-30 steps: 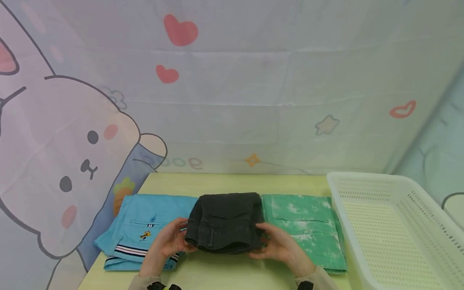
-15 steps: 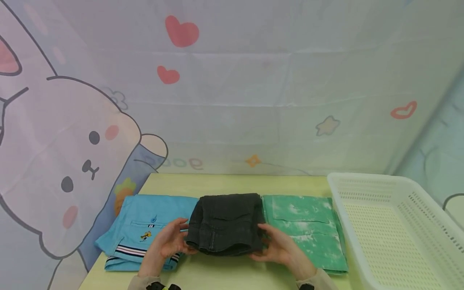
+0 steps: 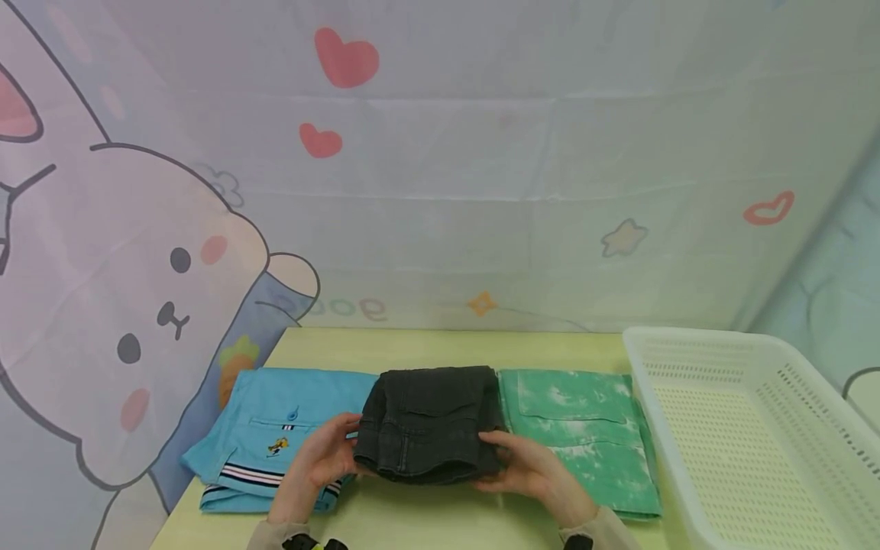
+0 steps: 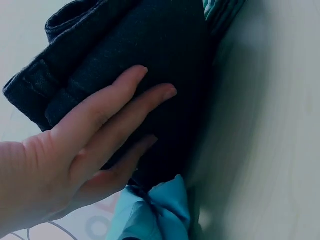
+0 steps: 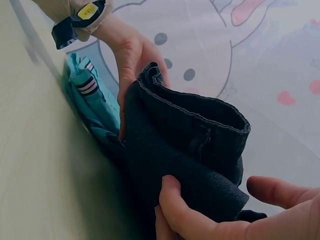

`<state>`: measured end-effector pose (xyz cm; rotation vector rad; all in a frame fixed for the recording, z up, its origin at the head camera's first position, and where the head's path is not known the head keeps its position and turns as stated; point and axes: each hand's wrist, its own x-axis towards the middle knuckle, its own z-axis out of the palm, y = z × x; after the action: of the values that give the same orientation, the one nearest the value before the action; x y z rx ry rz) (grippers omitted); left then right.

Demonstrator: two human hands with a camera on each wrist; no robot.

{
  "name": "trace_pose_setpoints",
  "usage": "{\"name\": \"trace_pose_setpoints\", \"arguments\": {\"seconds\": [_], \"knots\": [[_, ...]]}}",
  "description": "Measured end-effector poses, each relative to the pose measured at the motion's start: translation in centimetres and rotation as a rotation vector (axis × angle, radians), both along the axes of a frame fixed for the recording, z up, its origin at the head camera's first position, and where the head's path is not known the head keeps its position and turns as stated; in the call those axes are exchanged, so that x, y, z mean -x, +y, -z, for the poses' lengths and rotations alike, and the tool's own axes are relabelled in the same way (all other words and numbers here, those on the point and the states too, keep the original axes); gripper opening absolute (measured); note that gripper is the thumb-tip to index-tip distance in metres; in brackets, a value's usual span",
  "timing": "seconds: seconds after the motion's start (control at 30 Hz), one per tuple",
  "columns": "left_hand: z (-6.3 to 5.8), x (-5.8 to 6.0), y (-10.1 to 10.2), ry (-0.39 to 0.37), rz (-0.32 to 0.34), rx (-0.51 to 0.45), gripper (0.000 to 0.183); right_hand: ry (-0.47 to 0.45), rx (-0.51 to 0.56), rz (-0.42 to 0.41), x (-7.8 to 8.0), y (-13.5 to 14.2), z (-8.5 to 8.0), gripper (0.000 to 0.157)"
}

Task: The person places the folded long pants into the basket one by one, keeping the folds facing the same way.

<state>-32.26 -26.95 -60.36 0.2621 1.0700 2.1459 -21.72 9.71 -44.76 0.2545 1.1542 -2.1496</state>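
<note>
Folded black jeans (image 3: 433,424) are held up between both hands, their near edge tilted up off the table. The left hand (image 3: 326,454) grips the left side; in the left wrist view its fingers (image 4: 120,92) lie spread along the underside of the dark denim. At the right side, the right hand (image 3: 525,466) holds the jeans with its thumb and fingers on opposite faces, as the right wrist view shows. Folded light-blue pants (image 3: 275,428) with striped trim lie to the left, partly behind the left wrist. Folded green tie-dyed pants (image 3: 577,428) lie to the right.
A white perforated plastic basket (image 3: 677,458) stands at the right of the pale yellow table (image 3: 412,527). Behind the table hangs a curtain (image 3: 447,191) printed with a rabbit and hearts.
The right hand's upper finger has shifted slightly left over the edge of the jeans. Both hands keep their hold, and the jeans have barely moved.
</note>
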Motion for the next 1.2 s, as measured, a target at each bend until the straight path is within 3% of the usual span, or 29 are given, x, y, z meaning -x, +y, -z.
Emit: {"name": "trace_pose_setpoints", "arguments": {"seconds": [0.07,0.1,0.13,0.17,0.2,0.27,0.37,0.57,0.97,1.2], "knots": [[-7.0,-4.3,2.7,0.049,-0.048,0.089,0.054,-0.002,0.001,0.003,0.0,0.0,0.1,0.07],[-9.9,-6.0,3.8,0.059,-0.075,0.136,0.057,-0.003,0.001,0.006,0.0,0.0,0.1,0.07],[-10.9,-6.4,4.3,0.045,-0.085,0.169,0.058,-0.003,0.0,0.01,0.0,0.0,0.2,0.07],[-13.0,-7.7,5.2,0.034,-0.113,0.229,0.062,-0.004,0.0,0.013,0.0,-0.1,0.2,0.071],[-14.4,-8.5,5.8,0.025,-0.123,0.25,0.062,-0.001,0.001,0.013,0.0,-0.1,0.2,0.071],[-16.0,-9.3,6.6,0.003,-0.133,0.281,0.063,0.004,-0.001,0.01,0.0,-0.1,0.3,0.071],[-16.5,-9.5,7.1,-0.016,-0.14,0.315,0.063,0.011,-0.002,0.0,0.1,-0.1,0.4,0.072],[-15.5,-9.2,7.2,-0.001,-0.191,0.383,0.067,0.054,-0.012,-0.043,0.3,0.0,0.6,0.066],[-14.9,-9.3,6.7,-0.008,-0.196,0.362,0.066,0.099,-0.048,-0.094,0.5,0.0,0.9,0.057],[-15.0,-9.2,6.8,-0.015,-0.207,0.352,0.069,0.118,-0.064,-0.059,0.3,-0.3,0.9,0.067]]}}
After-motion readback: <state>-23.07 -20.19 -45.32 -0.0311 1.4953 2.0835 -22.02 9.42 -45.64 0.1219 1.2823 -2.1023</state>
